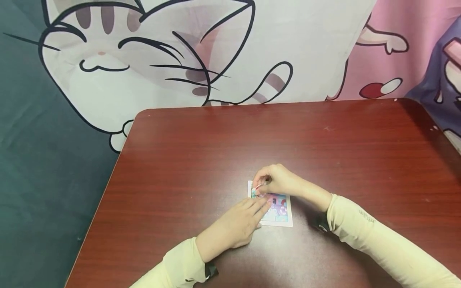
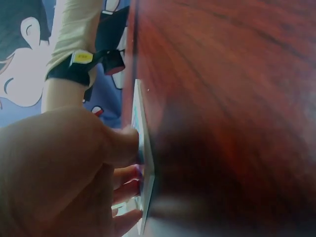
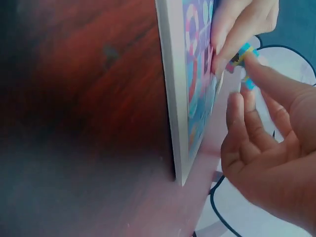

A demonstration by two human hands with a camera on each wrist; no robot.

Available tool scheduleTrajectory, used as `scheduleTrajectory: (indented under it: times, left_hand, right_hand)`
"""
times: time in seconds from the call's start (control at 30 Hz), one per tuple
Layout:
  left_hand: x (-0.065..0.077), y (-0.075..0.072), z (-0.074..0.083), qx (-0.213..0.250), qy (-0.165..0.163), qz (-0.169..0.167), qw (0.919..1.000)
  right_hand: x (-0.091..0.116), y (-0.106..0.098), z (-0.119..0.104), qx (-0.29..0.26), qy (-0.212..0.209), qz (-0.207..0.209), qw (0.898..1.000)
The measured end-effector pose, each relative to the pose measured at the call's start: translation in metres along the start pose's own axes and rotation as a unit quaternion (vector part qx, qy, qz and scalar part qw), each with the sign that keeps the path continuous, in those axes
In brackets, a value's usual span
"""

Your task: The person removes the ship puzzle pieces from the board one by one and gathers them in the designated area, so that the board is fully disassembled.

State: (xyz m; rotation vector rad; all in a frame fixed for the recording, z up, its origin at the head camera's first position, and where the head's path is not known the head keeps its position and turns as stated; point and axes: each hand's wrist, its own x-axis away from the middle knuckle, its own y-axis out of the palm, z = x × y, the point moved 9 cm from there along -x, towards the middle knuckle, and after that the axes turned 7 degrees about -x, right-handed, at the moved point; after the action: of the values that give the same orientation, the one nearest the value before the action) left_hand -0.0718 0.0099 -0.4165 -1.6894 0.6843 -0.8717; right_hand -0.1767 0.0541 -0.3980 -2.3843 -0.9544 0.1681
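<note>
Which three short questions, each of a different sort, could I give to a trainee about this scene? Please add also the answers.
1. Multiple choice: Which hand pinches the small, multicoloured jigsaw piece? A) left only; B) right only; C) both.
2. True or false: The bare left hand is held clear of the flat, rectangular puzzle board with a white border and colourful picture.
3. Fill in: The board lies on a shiny wood-grain table whose colour is ______.

Key:
1. B, the bare right hand.
2. False: it touches the board.
3. Reddish-brown.
</note>
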Motion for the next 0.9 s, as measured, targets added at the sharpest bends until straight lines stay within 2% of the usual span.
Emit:
scheduleTrajectory:
  times: [0.33,0.53,0.7,0.9]
  left_hand:
    - [-0.001,0.006,-0.002,0.053,-0.006,-0.048,0.9975]
    - [-0.004,0.001,-0.003,0.051,-0.004,-0.019,0.9985]
    - [-0.004,-0.002,-0.005,0.045,0.002,0.003,0.9990]
    - [-0.002,-0.003,-0.011,0.078,0.006,0.038,0.9962]
  right_hand:
    - [0.002,0.010,-0.010,0.042,-0.063,0.007,0.997]
    - [0.009,0.000,-0.012,0.037,-0.088,0.047,0.994]
    - [0.014,-0.009,-0.008,0.010,-0.059,0.079,0.995]
    - [0.019,-0.012,-0.003,0.009,-0.038,0.093,0.995]
